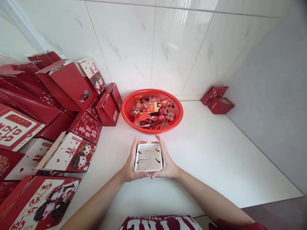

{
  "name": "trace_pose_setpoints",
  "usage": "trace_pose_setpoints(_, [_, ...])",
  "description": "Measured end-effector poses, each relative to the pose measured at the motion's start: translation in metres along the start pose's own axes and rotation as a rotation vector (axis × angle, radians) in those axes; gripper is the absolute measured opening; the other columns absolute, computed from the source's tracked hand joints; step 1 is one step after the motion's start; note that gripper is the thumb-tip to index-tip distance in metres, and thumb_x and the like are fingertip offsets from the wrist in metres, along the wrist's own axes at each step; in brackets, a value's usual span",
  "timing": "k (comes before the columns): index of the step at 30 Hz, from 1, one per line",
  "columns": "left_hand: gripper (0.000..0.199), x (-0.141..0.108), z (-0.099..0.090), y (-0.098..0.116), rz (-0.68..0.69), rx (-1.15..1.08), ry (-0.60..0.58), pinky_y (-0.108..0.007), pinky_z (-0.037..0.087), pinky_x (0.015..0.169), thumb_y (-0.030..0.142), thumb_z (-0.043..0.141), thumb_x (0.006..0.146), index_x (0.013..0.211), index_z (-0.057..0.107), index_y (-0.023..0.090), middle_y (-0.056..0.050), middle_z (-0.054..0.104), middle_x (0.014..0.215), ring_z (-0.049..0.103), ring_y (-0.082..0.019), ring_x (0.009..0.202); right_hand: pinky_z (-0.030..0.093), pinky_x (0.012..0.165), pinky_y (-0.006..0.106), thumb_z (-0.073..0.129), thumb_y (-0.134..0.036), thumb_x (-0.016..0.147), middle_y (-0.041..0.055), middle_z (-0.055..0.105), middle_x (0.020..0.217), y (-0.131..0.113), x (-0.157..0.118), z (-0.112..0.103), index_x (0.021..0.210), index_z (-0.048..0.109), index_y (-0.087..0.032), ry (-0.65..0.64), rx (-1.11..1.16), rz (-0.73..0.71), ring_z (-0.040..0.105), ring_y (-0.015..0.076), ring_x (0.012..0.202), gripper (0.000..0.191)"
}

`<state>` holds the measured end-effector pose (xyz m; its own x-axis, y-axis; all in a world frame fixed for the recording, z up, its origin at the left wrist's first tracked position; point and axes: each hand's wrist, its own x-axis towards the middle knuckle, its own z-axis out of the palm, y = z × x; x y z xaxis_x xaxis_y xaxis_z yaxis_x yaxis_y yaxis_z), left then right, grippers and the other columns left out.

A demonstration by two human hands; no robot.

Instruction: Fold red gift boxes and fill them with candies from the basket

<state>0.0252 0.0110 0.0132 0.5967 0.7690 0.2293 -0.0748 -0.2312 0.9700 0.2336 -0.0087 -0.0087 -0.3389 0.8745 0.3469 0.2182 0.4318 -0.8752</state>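
A small white cardboard box sits between my two hands, in front of the basket, and I look down into it. Overlapping flaps form its floor, and several small dark pieces like cord ends show on its inner side walls. My left hand is wrapped round the left side, with the thumb at the near edge. Against the right side curls my right hand, its thumb also near the front edge. The box's outer faces are mostly hidden.
A red plastic basket holds many red-wrapped sweets against the tiled wall. Red and white gift boxes crowd the table's left side. Two red boxes stand at the back right, beside a grey wall.
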Motion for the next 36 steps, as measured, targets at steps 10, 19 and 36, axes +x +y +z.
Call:
trace_pose_setpoints(10, [0.105,0.003,0.009,0.002,0.005,-0.053,0.061,-0.054,0.043,0.104,0.052,0.084,0.063,0.141,0.017,0.030,-0.016,0.044,0.139,0.050,-0.034,0.127,0.035,0.108,0.051,0.068,-0.082,0.060,0.0172,0.035,0.137,-0.001,0.004,-0.005,0.154,-0.014,-0.024,-0.054,-0.026,-0.085,0.043,0.0335,0.128,0.138])
trace_pose_setpoints(19, [0.103,0.002,0.005,-0.004,0.006,-0.097,0.011,-0.049,0.046,0.100,0.045,0.087,0.060,0.138,0.023,0.028,-0.013,0.042,0.133,0.049,-0.032,0.123,0.043,0.102,0.048,0.073,-0.067,0.067,0.0157,0.036,0.138,0.010,-0.003,-0.004,0.147,0.017,-0.025,-0.014,-0.072,-0.084,0.049,0.0328,0.122,0.107])
trace_pose_setpoints(36, [0.082,0.003,-0.009,-0.004,-0.045,0.007,0.015,-0.043,0.052,0.092,0.031,0.086,0.062,0.124,0.033,0.026,-0.007,0.051,0.120,0.056,-0.026,0.111,0.044,0.102,0.050,0.078,-0.050,0.071,0.0148,0.038,0.137,-0.004,-0.002,-0.020,0.156,-0.001,-0.029,-0.114,-0.272,-0.020,0.046,0.0318,0.125,0.118])
